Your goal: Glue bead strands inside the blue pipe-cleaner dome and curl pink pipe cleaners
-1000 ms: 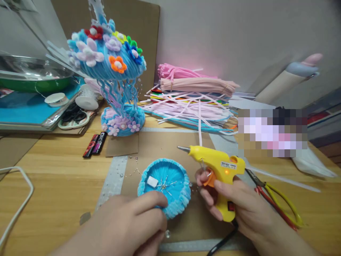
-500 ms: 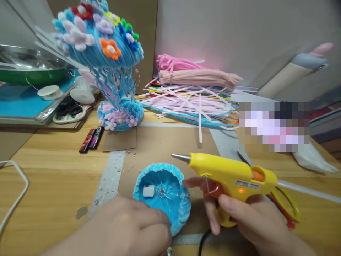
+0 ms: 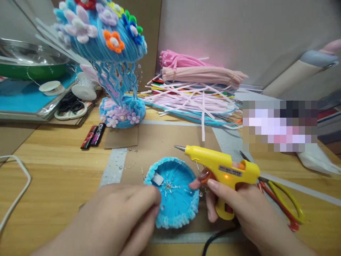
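Note:
A yellow hot glue gun (image 3: 221, 165) is gripped in my right hand (image 3: 239, 202), its metal nozzle aimed left and its small light glowing orange. One outstretched finger of that hand reaches the right rim of a blue fuzzy bowl-shaped piece (image 3: 181, 209). Inside this hollow piece, clear beaded strands (image 3: 168, 186) spread from the centre, and a small white block (image 3: 157, 179) sits near the upper left rim. My left hand (image 3: 128, 209) is closed at the left rim, fingertips pinched together; what lies between them is hidden.
A decorated blue pipe-cleaner jellyfish (image 3: 103, 42) stands at back left, beside scissors (image 3: 70, 108) and spools (image 3: 84, 87). Pipe-cleaner bundles (image 3: 197, 74) lie behind. Red-and-yellow-handled pliers (image 3: 282, 202) and the black cord (image 3: 218, 236) are near my right hand. Loose beads (image 3: 135, 150) dot the cardboard.
The bowl-shaped piece has shifted slightly right and turned, moving its white block up and right. My left hand rose toward its left rim. The glue gun moved a little left.

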Motion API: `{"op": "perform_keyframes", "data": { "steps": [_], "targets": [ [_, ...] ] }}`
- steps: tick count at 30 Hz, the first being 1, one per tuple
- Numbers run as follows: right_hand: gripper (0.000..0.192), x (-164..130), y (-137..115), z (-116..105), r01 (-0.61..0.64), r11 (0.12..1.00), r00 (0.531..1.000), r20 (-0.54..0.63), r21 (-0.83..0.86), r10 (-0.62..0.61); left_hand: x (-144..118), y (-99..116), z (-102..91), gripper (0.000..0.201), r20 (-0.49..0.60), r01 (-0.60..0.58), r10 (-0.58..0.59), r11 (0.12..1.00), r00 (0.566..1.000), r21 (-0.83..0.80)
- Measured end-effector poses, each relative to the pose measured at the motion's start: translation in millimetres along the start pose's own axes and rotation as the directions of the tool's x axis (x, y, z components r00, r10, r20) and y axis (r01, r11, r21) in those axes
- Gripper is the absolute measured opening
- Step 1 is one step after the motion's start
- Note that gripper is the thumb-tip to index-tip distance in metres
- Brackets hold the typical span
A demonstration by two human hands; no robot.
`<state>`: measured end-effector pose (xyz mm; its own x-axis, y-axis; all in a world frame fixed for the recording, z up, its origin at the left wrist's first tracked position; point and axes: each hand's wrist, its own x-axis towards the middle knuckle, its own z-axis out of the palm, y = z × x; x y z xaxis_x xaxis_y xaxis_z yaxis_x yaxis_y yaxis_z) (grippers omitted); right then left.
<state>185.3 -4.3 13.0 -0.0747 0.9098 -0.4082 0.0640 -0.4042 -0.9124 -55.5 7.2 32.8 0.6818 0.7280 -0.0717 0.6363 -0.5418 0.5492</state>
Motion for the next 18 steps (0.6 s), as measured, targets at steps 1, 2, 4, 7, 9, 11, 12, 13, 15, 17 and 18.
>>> {"op": "perform_keyframes", "data": {
  "steps": [1,2,4,7,9,11,12,13,15,17,18],
  "targets": [
    [0.026,0.3,-0.4,-0.6,-0.006,1.000,1.000,0.020,0.014,0.006,1.1,0.6,-1.3,0.017,-0.005,0.048,-0.048,0.998,0.999,-0.028],
    [0.027,0.6,-0.4,-1.4,-0.020,1.000,0.999,0.050,0.020,0.019,2.0,1.0,-1.9,0.017,-0.006,0.093,-0.094,0.994,0.996,-0.063],
    [0.030,1.2,0.6,-3.6,-0.065,0.997,0.990,0.126,0.036,0.060,3.3,1.1,-0.8,0.017,0.001,0.181,-0.182,0.975,0.983,-0.131],
    [0.037,3.2,2.2,-6.8,-0.150,0.980,0.958,0.265,0.128,0.112,3.5,-0.4,3.4,0.017,-0.004,0.269,-0.275,0.943,0.961,-0.198],
    [0.037,5.4,2.8,-8.2,-0.195,0.962,0.935,0.333,0.193,0.122,3.6,-2.1,5.4,0.019,-0.026,0.298,-0.313,0.924,0.949,-0.239],
    [0.033,7.2,4.1,-9.0,-0.206,0.954,0.924,0.365,0.217,0.117,4.7,-3.8,6.0,0.020,-0.049,0.313,-0.343,0.900,0.938,-0.304],
    [0.032,7.7,5.3,-9.2,-0.198,0.954,0.923,0.370,0.223,0.105,5.7,-4.5,6.0,0.021,-0.062,0.314,-0.355,0.884,0.933,-0.348],
    [0.033,7.8,6.9,-9.3,-0.186,0.956,0.923,0.375,0.229,0.090,7.1,-4.9,5.9,0.021,-0.077,0.312,-0.369,0.864,0.926,-0.394],
    [0.041,6.8,11.4,-9.5,-0.168,0.959,0.919,0.390,0.228,0.068,10.4,-5.3,5.6,0.020,-0.104,0.304,-0.401,0.818,0.910,-0.489],
    [0.048,4.8,16.2,-9.4,-0.159,0.960,0.913,0.404,0.229,0.054,13.5,-5.2,5.7,0.018,-0.124,0.299,-0.438,0.768,0.890,-0.567],
    [0.050,3.9,18.3,-9.3,-0.162,0.959,0.910,0.411,0.230,0.055,14.6,-5.1,5.9,0.017,-0.129,0.297,-0.454,0.745,0.881,-0.597]
  ]
}}
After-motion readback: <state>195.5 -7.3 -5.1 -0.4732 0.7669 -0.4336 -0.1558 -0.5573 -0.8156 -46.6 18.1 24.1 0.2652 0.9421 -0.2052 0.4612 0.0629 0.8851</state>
